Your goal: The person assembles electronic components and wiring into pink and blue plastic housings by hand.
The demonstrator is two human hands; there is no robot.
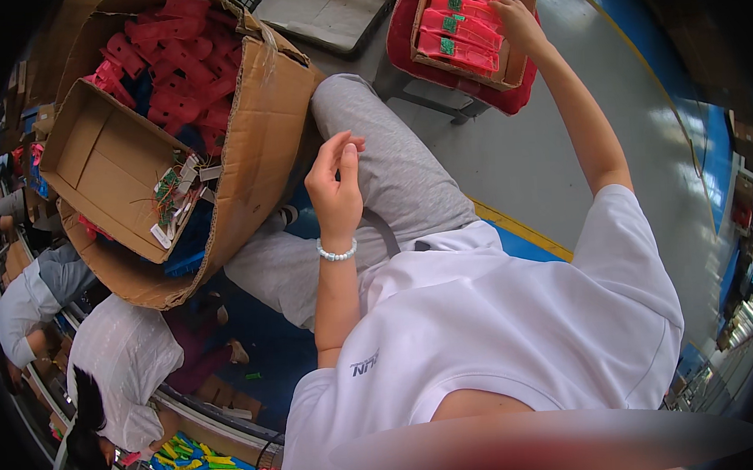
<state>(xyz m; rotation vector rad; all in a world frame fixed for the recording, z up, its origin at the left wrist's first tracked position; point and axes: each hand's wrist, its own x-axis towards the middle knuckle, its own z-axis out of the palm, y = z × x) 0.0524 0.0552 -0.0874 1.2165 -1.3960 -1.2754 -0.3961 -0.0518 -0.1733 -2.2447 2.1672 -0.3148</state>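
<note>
My right hand (518,19) grasps a red piece (468,33) just beside the tray rim (513,79); it may snag, while my left hand (335,182) hangs released.

Head-worn fisheye, steeply downward, close

My right hand (518,19) rests on red packs (459,28) with small green labels, stacked in a brown cardboard tray (517,66) on a red stool (400,29). My left hand (335,182) wears a white bead bracelet (337,254). My trousers (399,174) are grey, my shirt (501,331) plain white. The big brown carton (260,130) holds red pieces, with what may be blue ones beneath. The floor (559,140) is grey, edged yellow and blue.
</note>
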